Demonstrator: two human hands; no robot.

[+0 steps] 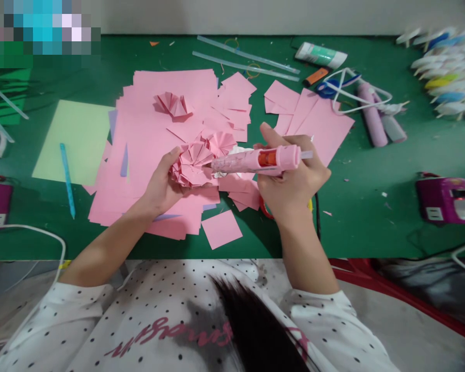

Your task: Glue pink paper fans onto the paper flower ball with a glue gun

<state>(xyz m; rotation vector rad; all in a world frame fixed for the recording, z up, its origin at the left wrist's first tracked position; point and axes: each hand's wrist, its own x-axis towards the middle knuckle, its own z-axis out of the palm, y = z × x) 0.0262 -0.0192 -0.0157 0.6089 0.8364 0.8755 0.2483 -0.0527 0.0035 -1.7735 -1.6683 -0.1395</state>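
Observation:
My left hand is closed on the left side of a pink folded-paper flower made of pleated fans. In my right hand is a pink hot glue gun, its nozzle pointing left at the flower's folds. Whether the tip touches the paper I cannot tell. A clear glue stick pokes out of the gun's back end. Another pleated pink paper piece lies on the stack of pink paper behind my left hand. One pink paper square rests near the table's front edge.
Loose pink sheets and clear glue sticks lie at the back of the green table. On the left, a blue pen crosses pale green paper. Scissors, a white tube and a purple power box are to the right.

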